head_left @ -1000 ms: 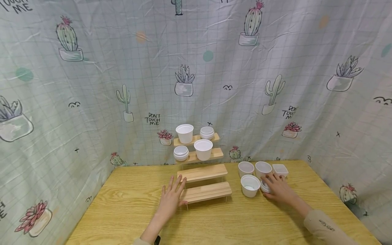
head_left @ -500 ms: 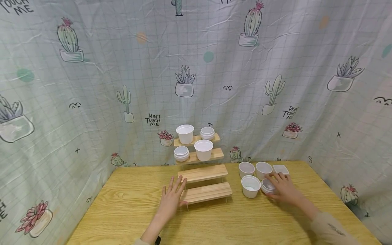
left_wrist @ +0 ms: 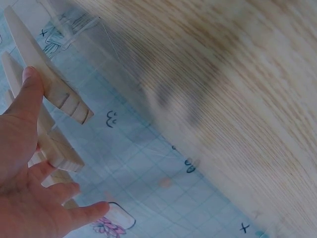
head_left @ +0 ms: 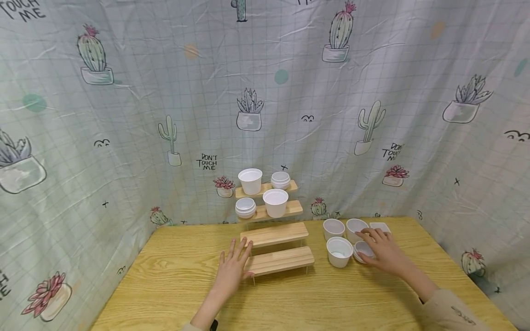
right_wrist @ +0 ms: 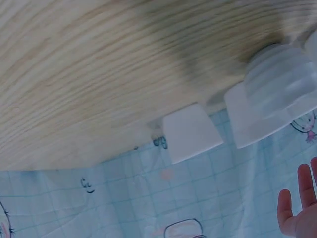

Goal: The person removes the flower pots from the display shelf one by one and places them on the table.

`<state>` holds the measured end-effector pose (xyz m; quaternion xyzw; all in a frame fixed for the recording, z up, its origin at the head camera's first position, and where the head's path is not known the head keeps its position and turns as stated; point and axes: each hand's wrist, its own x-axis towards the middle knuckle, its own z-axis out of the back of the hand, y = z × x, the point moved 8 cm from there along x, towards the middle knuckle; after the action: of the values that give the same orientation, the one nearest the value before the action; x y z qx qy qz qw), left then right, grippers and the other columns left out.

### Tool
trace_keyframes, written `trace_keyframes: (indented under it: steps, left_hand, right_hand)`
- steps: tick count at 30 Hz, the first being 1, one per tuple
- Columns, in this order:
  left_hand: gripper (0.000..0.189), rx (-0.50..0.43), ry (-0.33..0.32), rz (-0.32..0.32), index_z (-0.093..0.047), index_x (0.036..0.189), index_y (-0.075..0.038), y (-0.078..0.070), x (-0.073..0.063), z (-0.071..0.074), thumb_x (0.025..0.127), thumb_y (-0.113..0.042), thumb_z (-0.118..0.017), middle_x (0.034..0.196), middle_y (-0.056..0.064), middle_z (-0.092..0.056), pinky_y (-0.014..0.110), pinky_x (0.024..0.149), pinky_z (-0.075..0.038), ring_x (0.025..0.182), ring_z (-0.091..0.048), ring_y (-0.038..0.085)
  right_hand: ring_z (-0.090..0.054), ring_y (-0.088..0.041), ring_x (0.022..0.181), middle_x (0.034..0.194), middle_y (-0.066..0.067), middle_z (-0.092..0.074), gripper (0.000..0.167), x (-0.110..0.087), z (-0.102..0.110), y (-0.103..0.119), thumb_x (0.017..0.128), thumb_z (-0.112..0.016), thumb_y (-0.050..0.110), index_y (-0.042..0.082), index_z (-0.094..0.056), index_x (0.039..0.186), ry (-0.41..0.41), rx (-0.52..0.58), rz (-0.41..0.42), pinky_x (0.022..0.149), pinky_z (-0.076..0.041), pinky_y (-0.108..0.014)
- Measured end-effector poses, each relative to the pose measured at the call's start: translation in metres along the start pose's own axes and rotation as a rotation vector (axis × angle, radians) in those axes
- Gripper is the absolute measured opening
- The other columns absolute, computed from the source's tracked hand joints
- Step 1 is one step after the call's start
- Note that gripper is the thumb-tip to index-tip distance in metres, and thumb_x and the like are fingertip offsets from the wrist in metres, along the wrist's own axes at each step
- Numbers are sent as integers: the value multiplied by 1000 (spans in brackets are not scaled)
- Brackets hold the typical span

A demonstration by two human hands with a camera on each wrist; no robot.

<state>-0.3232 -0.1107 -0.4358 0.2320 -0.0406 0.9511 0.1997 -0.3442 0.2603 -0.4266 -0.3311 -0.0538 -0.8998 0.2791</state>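
Note:
My left hand [head_left: 231,271] rests against the left end of a tiered wooden display stand [head_left: 276,260], fingers spread. In the left wrist view the thumb [left_wrist: 30,89] touches the end of one wooden step, and the other fingers lie by the step beyond. At the right, my right hand [head_left: 383,252] is over a low, round white jar [head_left: 362,250], partly covering it. Its fingers [right_wrist: 305,186] look straight and apart from the ribbed jar [right_wrist: 280,79] in the right wrist view. Left of that jar stands a white plastic cup [head_left: 339,253].
Two more white cups, one at the back left [head_left: 333,228] and one beside it [head_left: 356,230], stand behind, with a square white container [head_left: 380,227] partly behind the right hand. The stand's upper two steps hold two tall cups [head_left: 250,181] and two low jars [head_left: 245,208]. A patterned curtain [head_left: 265,105] hangs behind.
My right hand has lifted and shifted slightly to the right, uncovering more of the low jar. The left hand has stayed at the stand.

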Motion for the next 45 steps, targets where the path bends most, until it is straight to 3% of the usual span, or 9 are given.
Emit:
trace_keyframes:
  steps: [6, 14, 24, 35, 41, 45]
  left_hand:
    - [84, -8, 0, 4, -35, 138, -14, 0, 0, 0, 66, -42, -67, 142, 10, -35, 63, 90, -37, 129, -31, 40]
    - [83, -12, 2, 8, -36, 137, -13, 0, 1, 1, 66, -41, -67, 141, 11, -36, 64, 91, -37, 129, -31, 40]
    - [80, -9, -3, 6, -38, 135, -13, 1, 3, 2, 66, -41, -66, 139, 11, -38, 63, 90, -37, 128, -33, 40]
    - [78, -23, -2, 16, -40, 135, -13, -1, 4, 2, 67, -40, -67, 139, 12, -38, 64, 91, -36, 129, -31, 40]
    - [78, -3, 1, 25, -40, 134, -13, -1, 4, 2, 66, -40, -67, 139, 11, -39, 63, 91, -37, 128, -33, 39]
    - [78, 2, -1, 24, -40, 134, -13, -2, 4, 3, 67, -40, -67, 139, 11, -39, 63, 92, -37, 128, -33, 39]
  right_hand:
    - [-48, -25, 95, 107, -9, -54, 57, 10, 6, 15, 66, -74, 25, 9, -55, 118, -33, 25, 41, 74, -34, -42]
    - [-48, -25, 98, 110, -11, -54, 53, 19, 10, 30, 75, -67, 33, 7, -53, 120, -50, 38, 90, 75, -36, -44]
    - [-47, -26, 99, 111, -11, -54, 53, 33, 15, 51, 76, -67, 30, 5, -53, 121, -51, 69, 131, 78, -38, -46]
    - [-50, -26, 97, 111, -13, -54, 49, 51, 13, 78, 82, -61, 28, 3, -50, 122, -105, 112, 201, 78, -37, -45]
    - [-50, -30, 100, 109, -16, -55, 45, 61, 12, 92, 87, -54, 32, 1, -51, 120, -151, 139, 235, 74, -41, -46]
    - [-51, -30, 98, 110, -16, -55, 48, 69, 12, 100, 92, -41, 40, 2, -52, 119, -172, 134, 244, 78, -42, -49]
